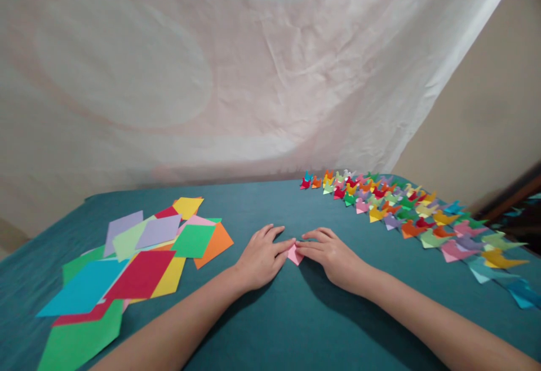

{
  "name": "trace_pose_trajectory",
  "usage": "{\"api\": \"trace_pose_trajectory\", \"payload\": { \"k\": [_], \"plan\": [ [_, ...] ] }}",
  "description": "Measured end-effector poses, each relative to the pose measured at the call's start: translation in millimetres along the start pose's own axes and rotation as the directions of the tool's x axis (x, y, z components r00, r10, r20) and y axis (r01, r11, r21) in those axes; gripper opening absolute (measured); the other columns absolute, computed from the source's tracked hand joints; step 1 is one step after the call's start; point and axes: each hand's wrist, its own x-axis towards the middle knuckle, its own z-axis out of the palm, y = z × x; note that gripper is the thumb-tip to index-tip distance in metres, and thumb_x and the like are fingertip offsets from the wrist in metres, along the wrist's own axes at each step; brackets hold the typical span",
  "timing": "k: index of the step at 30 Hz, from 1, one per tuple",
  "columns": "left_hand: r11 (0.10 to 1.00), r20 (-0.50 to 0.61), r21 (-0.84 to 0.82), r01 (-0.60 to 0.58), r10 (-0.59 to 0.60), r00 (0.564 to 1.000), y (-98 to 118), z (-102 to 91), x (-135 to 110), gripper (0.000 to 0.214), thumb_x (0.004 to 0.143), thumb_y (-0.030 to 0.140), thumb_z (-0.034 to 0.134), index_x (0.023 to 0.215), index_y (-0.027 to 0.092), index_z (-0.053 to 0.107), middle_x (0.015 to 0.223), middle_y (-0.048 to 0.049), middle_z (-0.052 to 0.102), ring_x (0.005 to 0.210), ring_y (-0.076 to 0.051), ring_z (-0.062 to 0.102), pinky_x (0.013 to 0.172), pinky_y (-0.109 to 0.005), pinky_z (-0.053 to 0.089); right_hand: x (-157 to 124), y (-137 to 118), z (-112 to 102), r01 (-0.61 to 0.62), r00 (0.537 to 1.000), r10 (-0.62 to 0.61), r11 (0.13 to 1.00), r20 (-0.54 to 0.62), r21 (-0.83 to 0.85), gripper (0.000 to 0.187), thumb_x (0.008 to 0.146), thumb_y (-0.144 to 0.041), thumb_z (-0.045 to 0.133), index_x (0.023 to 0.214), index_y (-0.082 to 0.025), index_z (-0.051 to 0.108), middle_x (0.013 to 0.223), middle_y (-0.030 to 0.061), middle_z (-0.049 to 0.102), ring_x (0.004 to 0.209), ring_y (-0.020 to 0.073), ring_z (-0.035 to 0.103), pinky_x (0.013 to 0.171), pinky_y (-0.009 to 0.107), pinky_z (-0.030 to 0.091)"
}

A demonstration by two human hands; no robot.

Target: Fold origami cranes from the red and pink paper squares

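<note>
a: where's the pink paper [295, 255] seen?
b: small folded piece, laid flat on the teal tabletop [279, 326], right btwn the fingertips of both hands & partly covered by them.
a: left hand [262, 257]?
b: laid palm down, fingers [276, 231] stretched out & a bit spread. the index tip is pressed on the paper's left edge. nothing is pinched.
a: right hand [332, 255]?
b: also palm down, fingers [315, 234] kept close together, tips pressed on the paper's right side. the tips of the 2 hands are nearly touching over it.
a: what else is seen?
b: loose coloured sheets [143, 252], overlapped in a heap, well apart from the left fingers on their outer side. small folded paper figures [401, 207], many colours, are lined up in a band beyond & outward of the right fingers, also well apart. a pale creased cloth [211, 78] is hung past all the fingertips, behind the table's far edge.
</note>
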Motion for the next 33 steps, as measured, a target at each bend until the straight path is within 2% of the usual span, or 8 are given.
{"api": "trace_pose_trajectory", "payload": {
  "k": [9, 13, 17, 20, 22, 29, 33],
  "plan": [
    [1.0, 0.002, -0.002, 0.015, -0.015, 1.0, 1, -1.4, 0, 0.036, 0.093, 0.033, 0.041, 0.128, 0.036, 0.048, 0.141, -0.0025, 0.038, 0.13, -0.027, 0.03, 0.105, -0.049, 0.026, 2, -8, -19, 0.049, 0.986, -0.039, 0.997, 0.161, -0.063, 0.037, 0.079, -0.001, 0.047, 0.108, -0.02, 0.062, 0.109, 0.006, 0.066, 0.11, 0.0204, 0.049, 0.096, 0.039, 0.029],
    [0.998, -0.03, 0.056, 0.013, -0.011, 0.999, 5, -2.4, -1, 0.036, 0.092, 0.031, 0.041, 0.127, 0.034, 0.05, 0.14, -0.0038, 0.04, 0.13, -0.028, 0.031, 0.104, -0.05, 0.028, 1, -11, -23, 0.055, 0.977, -0.036, 0.995, 0.208, -0.083, 0.037, 0.077, 0.0, 0.047, 0.106, -0.017, 0.062, 0.106, 0.0062, 0.067, 0.107, 0.0211, 0.051, 0.095, 0.039, 0.029],
    [0.982, -0.076, 0.172, -0.082, 0.096, 0.993, 17, -5.2, -2, 0.034, 0.089, 0.021, 0.047, 0.121, 0.025, 0.055, 0.136, -0.006, 0.045, 0.13, -0.027, 0.029, 0.106, -0.047, 0.025, 1, -14, -25, 0.059, 0.976, -0.032, 0.991, 0.216, -0.119, 0.033, 0.08, -0.003, 0.047, 0.105, -0.017, 0.062, 0.108, 0.0077, 0.066, 0.105, 0.0221, 0.051, 0.093, 0.039, 0.03],
    [0.961, -0.021, 0.223, -0.164, 0.173, 0.985, 26, -6.5, -3, 0.032, 0.089, 0.015, 0.044, 0.119, 0.017, 0.055, 0.119, -0.0083, 0.058, 0.119, -0.022, 0.044, 0.107, -0.041, 0.026, 1, -16, -23, 0.08, 0.976, -0.051, 0.988, 0.213, -0.129, 0.03, 0.082, -0.006, 0.048, 0.106, -0.017, 0.062, 0.104, 0.0079, 0.067, 0.103, 0.0214, 0.052, 0.091, 0.038, 0.031],
    [0.947, 0.019, 0.262, -0.185, 0.186, 0.982, 32, -6.9, -5, 0.031, 0.089, 0.013, 0.041, 0.117, 0.014, 0.055, 0.114, -0.0095, 0.061, 0.114, -0.02, 0.05, 0.107, -0.04, 0.026, 1, -17, -22, 0.094, 0.977, -0.064, 0.985, 0.205, -0.144, 0.028, 0.084, -0.008, 0.049, 0.107, -0.018, 0.062, 0.102, 0.0081, 0.067, 0.103, 0.0216, 0.052, 0.09, 0.038, 0.032],
    [0.895, 0.14, 0.413, -0.168, 0.12, 0.983, 46, -8.1, -12, 0.036, 0.085, 0.015, 0.044, 0.119, 0.011, 0.055, 0.124, -0.0155, 0.056, 0.116, -0.026, 0.05, 0.104, -0.043, 0.028, 1, -24, -18, 0.115, 0.983, -0.078, 0.967, 0.167, -0.226, 0.023, 0.087, -0.017, 0.052, 0.107, -0.018, 0.062, 0.097, 0.0104, 0.066, 0.098, 0.0231, 0.053, 0.085, 0.038, 0.034],
    [0.883, 0.179, 0.442, -0.158, 0.086, 0.98, 50, -10.7, -13, 0.036, 0.086, 0.015, 0.044, 0.12, 0.011, 0.054, 0.124, -0.0163, 0.056, 0.115, -0.027, 0.051, 0.102, -0.043, 0.029, 0, -28, -19, 0.11, 0.982, -0.068, 0.963, 0.175, -0.244, 0.025, 0.087, -0.019, 0.053, 0.11, -0.019, 0.061, 0.095, 0.0105, 0.066, 0.098, 0.024, 0.052, 0.085, 0.039, 0.034]
  ]
}}
